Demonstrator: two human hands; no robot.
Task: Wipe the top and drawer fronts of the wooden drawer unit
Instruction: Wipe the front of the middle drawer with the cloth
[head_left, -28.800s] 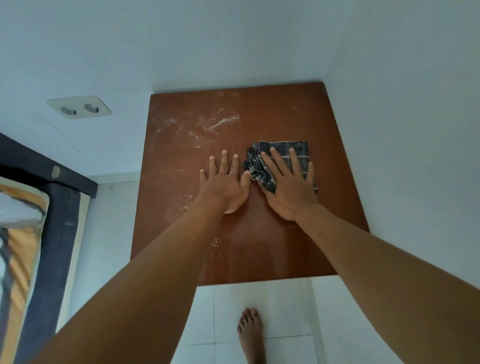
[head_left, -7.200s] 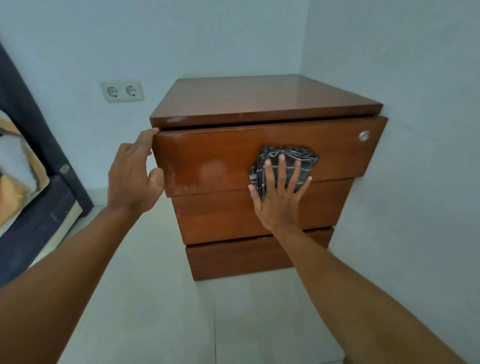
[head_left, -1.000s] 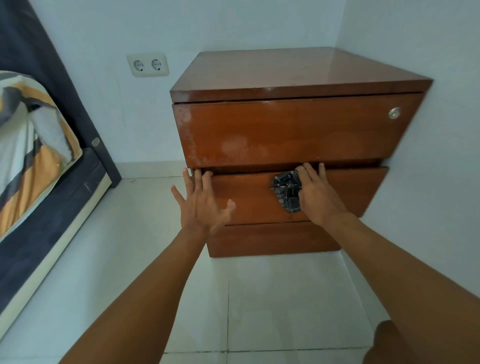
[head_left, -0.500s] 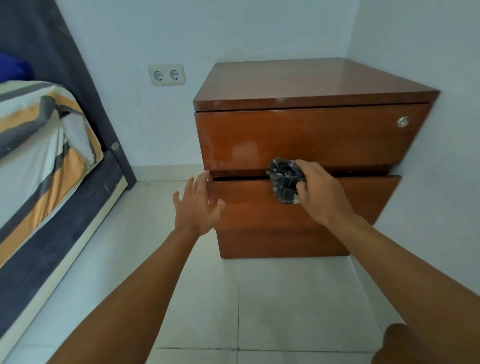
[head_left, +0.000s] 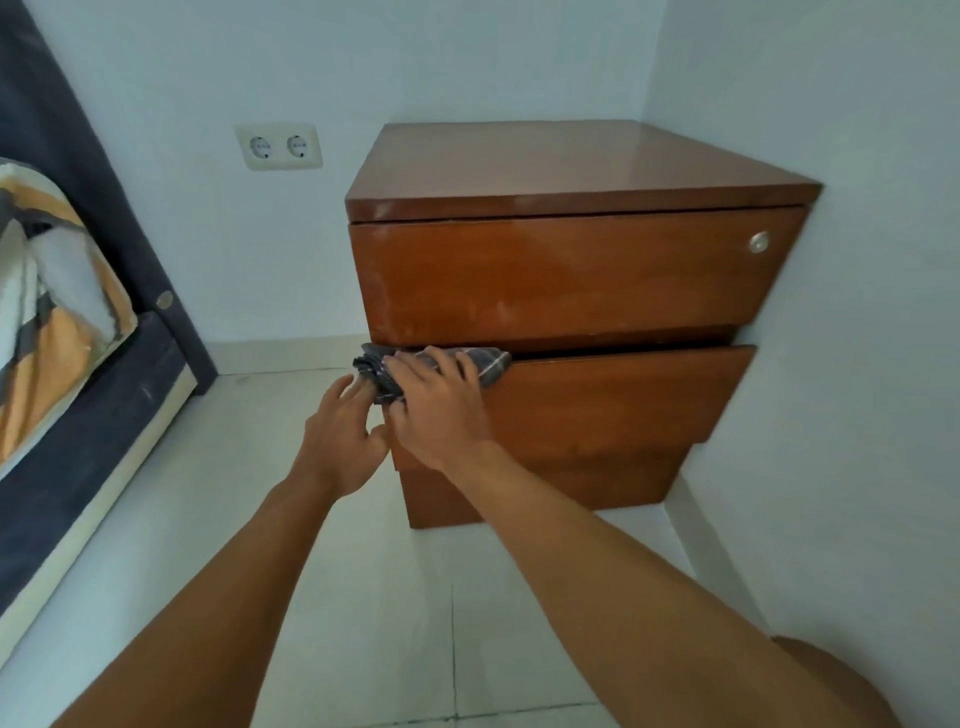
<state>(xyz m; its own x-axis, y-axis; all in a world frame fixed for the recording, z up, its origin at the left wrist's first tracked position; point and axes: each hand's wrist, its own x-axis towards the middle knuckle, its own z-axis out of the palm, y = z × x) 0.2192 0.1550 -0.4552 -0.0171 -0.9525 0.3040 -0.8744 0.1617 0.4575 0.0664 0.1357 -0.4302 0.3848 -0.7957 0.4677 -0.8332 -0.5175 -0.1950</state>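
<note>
The wooden drawer unit (head_left: 576, 270) stands in the room's corner with three drawer fronts; its top looks glossy. A dark checked cloth (head_left: 483, 364) lies over the top left edge of the middle drawer front (head_left: 613, 400), which sticks out a little from the unit. My right hand (head_left: 436, 410) presses down on the cloth at that left corner. My left hand (head_left: 343, 436) is beside it at the drawer's left side, fingers apart, touching the cloth's bunched end. A pale smudge remains on the top drawer front (head_left: 519, 280).
A bed with a dark frame (head_left: 93, 426) and striped bedding (head_left: 47, 306) stands to the left. A double wall socket (head_left: 278, 147) is on the back wall. White walls close in behind and right of the unit. The floor is pale tile (head_left: 363, 597).
My right hand slid the cloth left along the middle drawer's top edge to its left corner. My left hand moved right, next to it. The view shifted slightly.
</note>
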